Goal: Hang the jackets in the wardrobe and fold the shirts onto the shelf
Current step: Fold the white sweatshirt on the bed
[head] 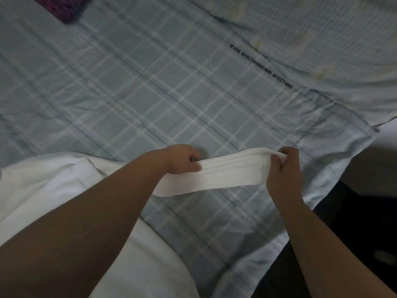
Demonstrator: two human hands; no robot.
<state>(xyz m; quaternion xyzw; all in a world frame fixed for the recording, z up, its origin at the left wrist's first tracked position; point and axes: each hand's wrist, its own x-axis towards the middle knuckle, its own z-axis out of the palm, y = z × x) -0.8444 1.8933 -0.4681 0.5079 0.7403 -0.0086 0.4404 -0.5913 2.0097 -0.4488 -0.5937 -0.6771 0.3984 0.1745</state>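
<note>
A white shirt lies on the bed at the lower left, partly under my left forearm. One part of it is stretched into a flat white band between my two hands, just above the bedspread. My left hand grips the band's left end with curled fingers. My right hand pinches the band's right end, thumb and fingers closed round the cloth. The rest of the shirt is hidden beneath my arm.
A pale blue checked bedspread covers the bed. A pillow in matching cloth lies at the upper right. A purple garment sits at the upper left corner. The bed's edge drops to dark floor on the right.
</note>
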